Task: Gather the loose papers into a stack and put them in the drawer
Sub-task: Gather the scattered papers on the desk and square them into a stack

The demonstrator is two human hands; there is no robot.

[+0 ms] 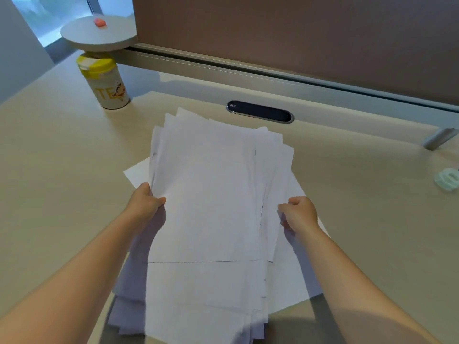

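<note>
A loose, uneven pile of several white papers (211, 194) lies fanned in the middle of the light wooden desk (62, 170), its near end hanging past the front edge. My left hand (145, 202) grips the pile's left edge, thumb on top. At the pile's right edge, my right hand (301, 213) pinches the sheets with curled fingers. Sheet corners stick out at the far end and at both sides. No drawer is in view.
A white tea canister with a yellow lid (104, 83) stands at the back left under a round shelf (99, 33). A dark oval cable grommet (259, 112) sits behind the papers. A brown partition (298, 33) bounds the desk's back. A pale green ring object (448, 179) lies far right.
</note>
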